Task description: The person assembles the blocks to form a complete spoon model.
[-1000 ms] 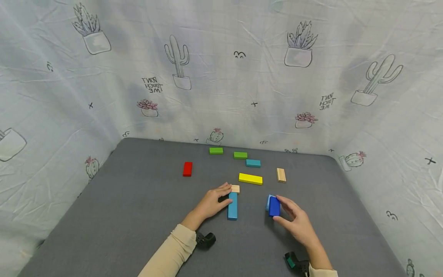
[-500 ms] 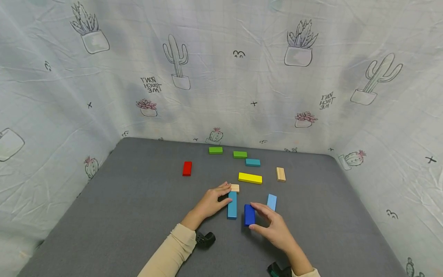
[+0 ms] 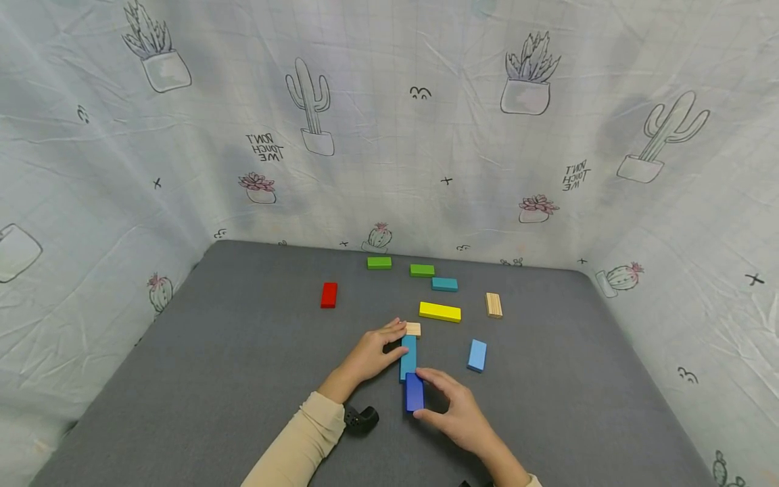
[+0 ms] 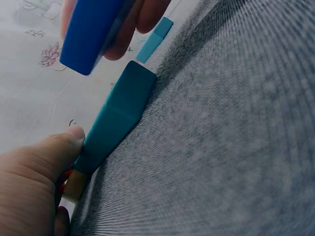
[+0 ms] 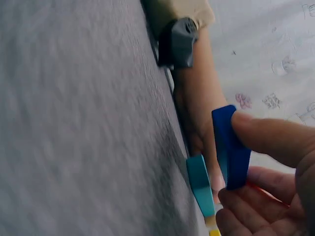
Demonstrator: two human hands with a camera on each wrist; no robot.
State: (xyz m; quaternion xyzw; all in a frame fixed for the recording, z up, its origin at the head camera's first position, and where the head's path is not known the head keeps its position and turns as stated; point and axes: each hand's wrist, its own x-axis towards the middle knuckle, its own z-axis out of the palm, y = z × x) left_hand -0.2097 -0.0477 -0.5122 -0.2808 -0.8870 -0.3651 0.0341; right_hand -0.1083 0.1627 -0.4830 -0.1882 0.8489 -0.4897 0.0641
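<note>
The right hand [image 3: 459, 418] pinches the dark blue block [image 3: 414, 391] between thumb and fingers, its long axis pointing away. Just beyond its far end lies the teal block [image 3: 408, 356], in line, which the left hand [image 3: 372, 353] touches with relaxed fingers.

A dark blue rectangular wooden block [image 3: 414, 392], pinched between thumb and fingers, hangs lifted beside the flat teal rectangular wooden block's [image 3: 408, 357] near end.

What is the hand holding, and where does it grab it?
The right hand pinches the dark blue block by its long sides, thumb against fingers.
</note>
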